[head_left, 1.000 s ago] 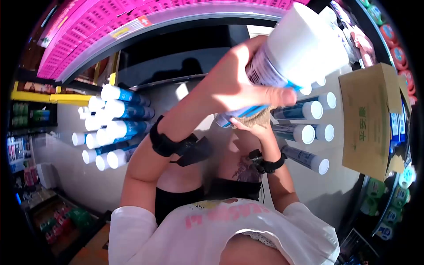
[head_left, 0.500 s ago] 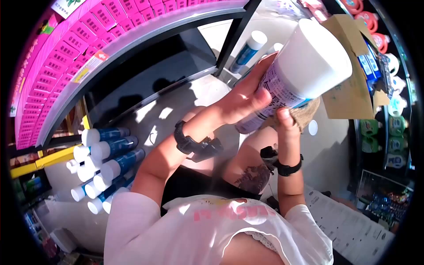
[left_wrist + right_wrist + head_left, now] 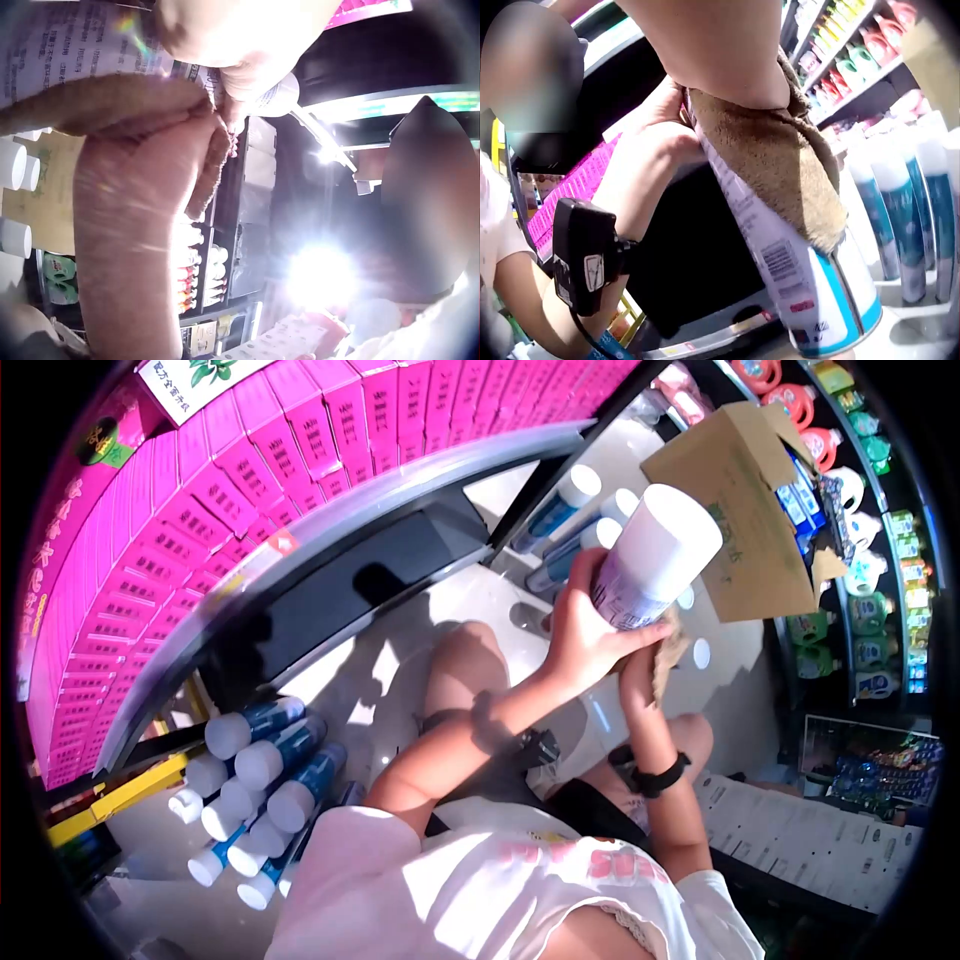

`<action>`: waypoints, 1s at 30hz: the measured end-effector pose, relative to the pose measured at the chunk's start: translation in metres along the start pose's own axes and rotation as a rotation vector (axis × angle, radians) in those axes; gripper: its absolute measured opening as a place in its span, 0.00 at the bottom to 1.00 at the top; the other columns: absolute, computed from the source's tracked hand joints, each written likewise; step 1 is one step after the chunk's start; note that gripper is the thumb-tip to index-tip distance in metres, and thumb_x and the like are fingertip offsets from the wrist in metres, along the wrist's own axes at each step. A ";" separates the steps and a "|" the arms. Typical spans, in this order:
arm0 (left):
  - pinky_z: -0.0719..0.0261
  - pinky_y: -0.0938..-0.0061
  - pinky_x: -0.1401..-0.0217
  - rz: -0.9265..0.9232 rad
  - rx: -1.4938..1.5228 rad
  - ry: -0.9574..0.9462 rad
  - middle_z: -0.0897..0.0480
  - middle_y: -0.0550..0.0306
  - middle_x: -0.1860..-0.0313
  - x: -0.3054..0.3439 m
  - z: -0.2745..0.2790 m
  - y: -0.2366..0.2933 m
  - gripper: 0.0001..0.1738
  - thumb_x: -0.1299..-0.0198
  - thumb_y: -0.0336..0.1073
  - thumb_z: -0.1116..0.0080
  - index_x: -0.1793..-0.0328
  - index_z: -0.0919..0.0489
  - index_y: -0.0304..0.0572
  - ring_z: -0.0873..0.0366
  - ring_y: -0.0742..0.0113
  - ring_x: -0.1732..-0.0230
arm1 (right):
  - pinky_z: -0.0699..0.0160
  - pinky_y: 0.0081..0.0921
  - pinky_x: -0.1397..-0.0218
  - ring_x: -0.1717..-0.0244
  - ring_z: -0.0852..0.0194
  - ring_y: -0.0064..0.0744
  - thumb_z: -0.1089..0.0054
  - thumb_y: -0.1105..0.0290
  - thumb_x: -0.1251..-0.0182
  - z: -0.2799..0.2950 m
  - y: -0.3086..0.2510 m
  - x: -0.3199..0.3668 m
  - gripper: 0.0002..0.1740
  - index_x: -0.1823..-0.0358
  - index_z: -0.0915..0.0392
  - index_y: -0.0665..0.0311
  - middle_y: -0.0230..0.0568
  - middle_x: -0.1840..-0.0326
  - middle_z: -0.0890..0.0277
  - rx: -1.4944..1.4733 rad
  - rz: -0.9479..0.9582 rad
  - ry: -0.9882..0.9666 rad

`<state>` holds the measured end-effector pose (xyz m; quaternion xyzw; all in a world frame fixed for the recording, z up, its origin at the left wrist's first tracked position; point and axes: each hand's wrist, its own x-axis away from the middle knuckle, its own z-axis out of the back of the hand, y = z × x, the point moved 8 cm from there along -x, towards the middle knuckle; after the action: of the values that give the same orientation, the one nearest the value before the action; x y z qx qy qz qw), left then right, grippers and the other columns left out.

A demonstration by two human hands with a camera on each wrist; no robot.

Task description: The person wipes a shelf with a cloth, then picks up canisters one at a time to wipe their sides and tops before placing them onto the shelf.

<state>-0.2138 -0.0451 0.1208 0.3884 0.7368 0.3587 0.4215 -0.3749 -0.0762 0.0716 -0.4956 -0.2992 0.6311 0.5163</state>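
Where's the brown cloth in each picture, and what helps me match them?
Head: the brown cloth is right of centre, below the can's white cap.
Left wrist: cloth upper left.
Right wrist: cloth right of centre.
Shared landmark: the can with writing, next to the cloth.

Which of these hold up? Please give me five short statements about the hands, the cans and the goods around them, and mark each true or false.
1. The left hand grips a white-capped can. True.
2. The cloth at the right hand is bright blue. False: it is brown.
3. The cardboard box is closed. False: it is open, with blue packages showing.
4. Pink boxes are packed side by side in a row. True.
5. All the other white-capped cans are in one group on the person's left. False: there is a cluster on the left, but more are beyond the held can.
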 end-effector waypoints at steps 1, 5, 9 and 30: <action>0.32 0.67 0.45 0.004 -0.010 0.042 0.28 0.48 0.53 0.000 0.007 -0.002 0.43 0.66 0.39 0.24 0.46 0.38 0.33 0.29 0.60 0.49 | 0.32 0.27 0.48 0.50 0.32 0.30 0.56 0.61 0.32 -0.009 -0.007 0.005 0.24 0.40 0.38 0.70 0.40 0.51 0.28 0.089 0.027 -0.035; 0.32 0.67 0.44 0.048 0.025 0.035 0.30 0.48 0.50 -0.010 0.018 -0.025 0.46 0.67 0.36 0.23 0.43 0.41 0.34 0.31 0.62 0.47 | 0.35 0.32 0.47 0.51 0.32 0.40 0.56 0.62 0.34 -0.038 -0.013 0.024 0.21 0.46 0.36 0.72 0.48 0.52 0.30 -0.208 -0.350 0.073; 0.28 0.69 0.50 -0.020 -0.004 -0.070 0.25 0.51 0.56 -0.019 0.014 -0.018 0.44 0.73 0.38 0.22 0.47 0.36 0.40 0.26 0.60 0.55 | 0.33 0.31 0.63 0.71 0.32 0.38 0.58 0.80 0.48 -0.051 0.034 0.029 0.10 0.65 0.32 0.78 0.50 0.75 0.32 -0.203 -0.399 -0.105; 0.27 0.67 0.48 -0.113 -0.519 -0.288 0.24 0.48 0.51 -0.004 0.015 -0.034 0.45 0.72 0.41 0.24 0.42 0.34 0.46 0.25 0.53 0.48 | 0.36 0.44 0.40 0.43 0.34 0.49 0.32 0.72 0.57 -0.022 -0.142 -0.031 0.25 0.54 0.27 0.68 0.45 0.50 0.27 0.010 0.639 -0.501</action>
<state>-0.2082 -0.0601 0.0873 0.2728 0.5737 0.4521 0.6262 -0.3048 -0.0678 0.2010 -0.3920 -0.2434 0.8625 0.2079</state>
